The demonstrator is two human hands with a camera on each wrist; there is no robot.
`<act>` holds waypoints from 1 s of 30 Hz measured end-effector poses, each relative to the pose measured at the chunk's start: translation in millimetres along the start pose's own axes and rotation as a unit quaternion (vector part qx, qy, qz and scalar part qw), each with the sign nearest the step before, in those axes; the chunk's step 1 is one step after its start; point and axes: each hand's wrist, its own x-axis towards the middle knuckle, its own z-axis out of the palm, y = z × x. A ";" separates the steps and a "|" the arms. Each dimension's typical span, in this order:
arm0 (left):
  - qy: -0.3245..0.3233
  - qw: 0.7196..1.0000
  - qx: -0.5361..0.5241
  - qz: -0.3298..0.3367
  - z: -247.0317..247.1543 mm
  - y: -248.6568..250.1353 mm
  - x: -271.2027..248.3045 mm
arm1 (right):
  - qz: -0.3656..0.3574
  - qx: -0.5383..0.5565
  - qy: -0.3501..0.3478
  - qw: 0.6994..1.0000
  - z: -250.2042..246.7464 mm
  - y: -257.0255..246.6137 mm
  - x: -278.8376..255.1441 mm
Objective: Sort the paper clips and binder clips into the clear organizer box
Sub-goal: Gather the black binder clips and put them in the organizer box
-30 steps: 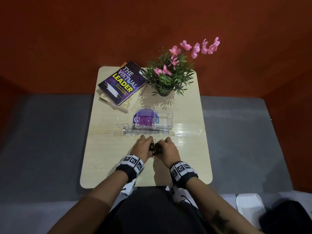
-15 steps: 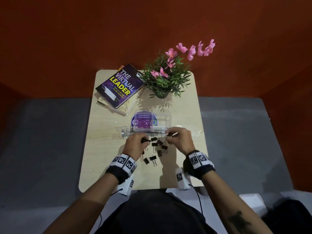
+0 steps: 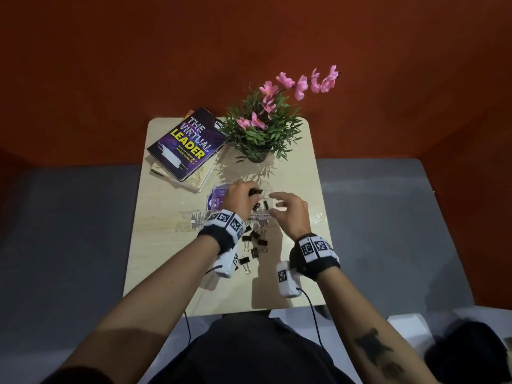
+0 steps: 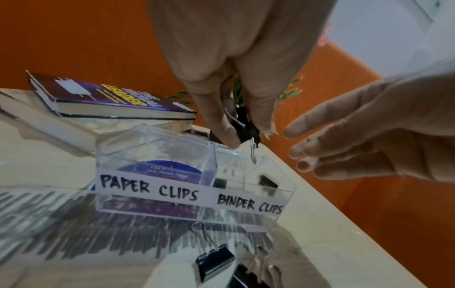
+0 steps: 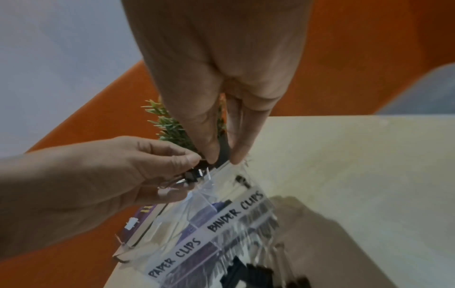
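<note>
While left hand (image 4: 221,81) pinches a clip (image 4: 245,126) over the box (image 4: 246,202), right hand (image 3: 288,212) hangs slack beside it: light, stiff, springy, best taken by the black body.

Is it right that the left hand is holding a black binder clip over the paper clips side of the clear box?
Not quite. The left hand holds the binder clip over the binder clips side of the clear box, as the left wrist view shows.
</note>
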 end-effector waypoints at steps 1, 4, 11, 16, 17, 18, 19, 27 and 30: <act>-0.018 1.000 -0.001 0.003 1.8 1.7 -0.8 | 0.018 0.031 0.007 0.999 -0.2 4.9 -5.3; -0.030 0.999 -0.007 0.030 -2.9 0.6 -15.1 | 0.045 0.078 0.025 0.996 -0.2 18.0 -20.6; -0.072 0.983 0.146 -0.080 -8.0 -63.7 -94.9 | 0.084 -0.127 -0.106 0.983 18.2 54.5 -48.5; -0.161 0.948 0.233 -0.147 11.6 -88.2 -116.2 | 0.059 -0.193 -0.154 0.967 42.9 43.0 -49.5; -0.156 0.951 0.233 -0.130 16.8 -87.1 -115.8 | 0.047 -0.207 -0.165 0.963 48.2 40.5 -50.5; -0.152 0.954 0.234 -0.113 21.9 -84.5 -114.0 | 0.037 -0.220 -0.178 0.958 53.7 38.8 -52.4; -0.153 0.955 0.235 -0.099 26.1 -82.3 -110.7 | 0.032 -0.232 -0.188 0.954 58.3 37.4 -54.8; -0.198 0.960 0.198 -0.032 28.5 -76.1 -86.5 | -0.016 -0.261 -0.184 0.947 71.6 35.2 -68.3; -0.186 0.964 0.188 -0.013 29.1 -81.4 -87.1 | -0.029 -0.249 -0.172 0.953 73.5 34.9 -68.2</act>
